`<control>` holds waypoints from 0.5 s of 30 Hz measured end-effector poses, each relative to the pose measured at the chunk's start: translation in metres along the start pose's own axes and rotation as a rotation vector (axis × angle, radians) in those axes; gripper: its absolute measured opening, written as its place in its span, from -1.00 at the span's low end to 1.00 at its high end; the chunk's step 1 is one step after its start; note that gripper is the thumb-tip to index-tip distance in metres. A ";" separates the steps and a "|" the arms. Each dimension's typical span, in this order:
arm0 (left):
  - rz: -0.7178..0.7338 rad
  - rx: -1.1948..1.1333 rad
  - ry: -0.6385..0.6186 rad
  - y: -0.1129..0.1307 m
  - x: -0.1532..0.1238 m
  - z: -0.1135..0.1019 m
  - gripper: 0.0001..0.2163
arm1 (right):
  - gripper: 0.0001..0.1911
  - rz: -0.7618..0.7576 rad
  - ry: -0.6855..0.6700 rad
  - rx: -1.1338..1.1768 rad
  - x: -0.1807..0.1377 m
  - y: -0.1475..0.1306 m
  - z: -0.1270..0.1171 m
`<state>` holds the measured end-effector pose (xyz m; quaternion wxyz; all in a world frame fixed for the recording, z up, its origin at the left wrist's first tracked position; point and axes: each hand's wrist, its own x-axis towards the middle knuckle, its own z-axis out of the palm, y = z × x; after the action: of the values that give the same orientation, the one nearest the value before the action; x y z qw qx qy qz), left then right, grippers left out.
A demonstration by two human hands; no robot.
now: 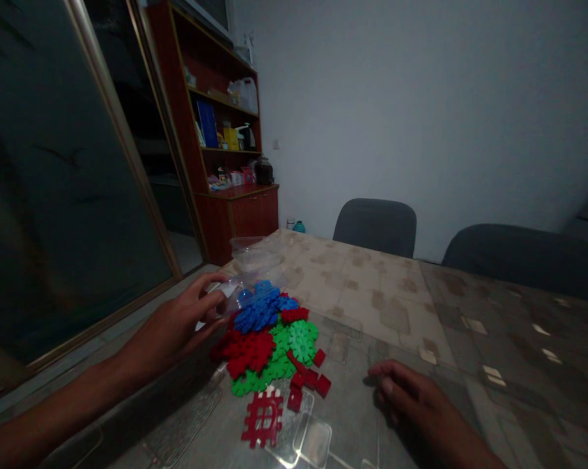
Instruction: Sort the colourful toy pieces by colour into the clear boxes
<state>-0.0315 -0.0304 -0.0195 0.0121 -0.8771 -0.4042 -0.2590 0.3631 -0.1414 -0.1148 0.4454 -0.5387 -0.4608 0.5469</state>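
Note:
My left hand [202,314] is closed on the edge of a clear plastic bag [229,292] at the left of the pile. Against the bag lie blue notched plastic building pieces [259,309], heaped on top. Below them are red notched pieces [249,352] and green gear-shaped pieces [301,339]. Several small red blocks [311,379] lie loose to the right of the pile. Nearer me is a flat red lattice piece [263,417]. My right hand [411,397] rests low over the table, right of the blocks, fingers loosely bent and apart, with nothing seen in it.
A clear plastic bowl [257,253] stands behind the pile on the patterned table [386,312]. Two grey chairs [376,225] are at the far side, by the wall. A wooden shelf unit [216,225] and a glass sliding door [79,195] are on the left.

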 end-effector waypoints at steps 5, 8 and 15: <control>0.017 0.052 0.099 0.018 -0.013 -0.009 -0.80 | -0.53 -0.001 -0.002 0.007 0.001 0.000 0.000; 0.032 0.041 0.140 0.020 -0.010 -0.018 -0.81 | -0.54 -0.003 -0.001 0.005 0.000 -0.003 0.001; -0.270 -0.527 0.115 0.004 0.067 0.010 -0.69 | -0.49 -0.014 -0.012 -0.050 0.000 -0.011 0.000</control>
<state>0.0123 0.0160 0.0036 -0.2275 -0.7723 -0.4346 -0.4036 0.3629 -0.1392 -0.1040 0.4330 -0.5432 -0.4808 0.5351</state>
